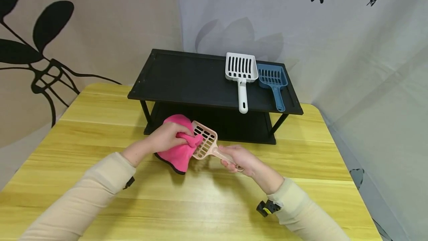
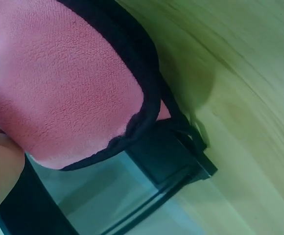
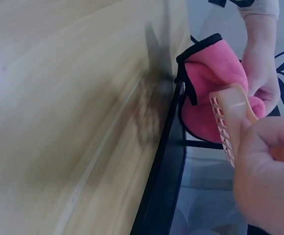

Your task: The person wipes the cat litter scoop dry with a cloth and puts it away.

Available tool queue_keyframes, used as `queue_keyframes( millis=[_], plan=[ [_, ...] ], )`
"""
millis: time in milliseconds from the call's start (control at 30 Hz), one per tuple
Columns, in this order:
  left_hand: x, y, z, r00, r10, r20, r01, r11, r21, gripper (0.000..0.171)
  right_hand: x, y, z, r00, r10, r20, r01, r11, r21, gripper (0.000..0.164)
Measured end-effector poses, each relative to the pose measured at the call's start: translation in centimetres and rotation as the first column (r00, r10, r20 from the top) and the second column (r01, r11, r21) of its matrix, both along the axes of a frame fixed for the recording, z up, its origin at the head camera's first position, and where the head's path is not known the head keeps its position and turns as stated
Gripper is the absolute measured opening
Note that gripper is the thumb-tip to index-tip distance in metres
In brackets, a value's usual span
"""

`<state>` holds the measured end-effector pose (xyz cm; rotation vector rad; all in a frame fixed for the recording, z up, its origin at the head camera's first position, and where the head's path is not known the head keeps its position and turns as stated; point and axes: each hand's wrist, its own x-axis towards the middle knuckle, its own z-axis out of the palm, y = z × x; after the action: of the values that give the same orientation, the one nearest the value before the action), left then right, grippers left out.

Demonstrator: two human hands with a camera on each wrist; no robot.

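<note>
A pink cloth (image 1: 174, 155) with a black border hangs bunched in my left hand (image 1: 166, 137), whose fingers pinch its folds. In the left wrist view the cloth (image 2: 68, 88) fills much of the picture. My right hand (image 1: 242, 158) grips the handle of a pale peach litter scoop (image 1: 208, 140), held above the table. The scoop's slotted head meets the cloth along its left side. From the right wrist view, the scoop (image 3: 235, 105) is seen edge-on against the cloth (image 3: 215, 68), with the left hand (image 3: 262, 73) behind.
A black two-tier rack (image 1: 187, 77) stands at the back of the wooden table (image 1: 200, 211). On its upper shelf lie a white litter scoop (image 1: 242, 73) and a blue one (image 1: 272, 78), side by side at the right, handles pointing forward. White curtains hang behind.
</note>
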<state>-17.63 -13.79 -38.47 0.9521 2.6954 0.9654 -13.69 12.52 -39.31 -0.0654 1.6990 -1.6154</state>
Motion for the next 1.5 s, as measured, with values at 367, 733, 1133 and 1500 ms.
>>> queue_keyframes(
  millis=[367,733,1133,1500],
  plan=[
    [-1.2,-0.8,1.0,0.986,0.136,0.096,-0.146,0.983,0.107,0.013,-0.3,0.4,-0.2,0.993,0.024,-0.117,-0.001,0.982,0.19,0.042],
    [-0.3,3.7,-0.5,0.979,0.143,0.146,-0.159,0.982,0.105,0.009,0.2,-1.7,-0.4,0.968,0.071,-0.241,0.009,0.949,0.315,0.038],
    [-0.1,3.5,-0.8,0.967,0.252,0.047,-0.255,0.964,0.07,0.006,0.8,-2.0,0.1,0.939,0.096,-0.33,0.006,0.955,0.296,0.037],
    [-0.5,2.2,0.0,0.958,0.286,0.021,-0.286,0.958,0.032,0.008,1.0,-1.5,-0.1,0.95,0.078,-0.303,0.006,0.964,0.267,0.037]
  ],
)
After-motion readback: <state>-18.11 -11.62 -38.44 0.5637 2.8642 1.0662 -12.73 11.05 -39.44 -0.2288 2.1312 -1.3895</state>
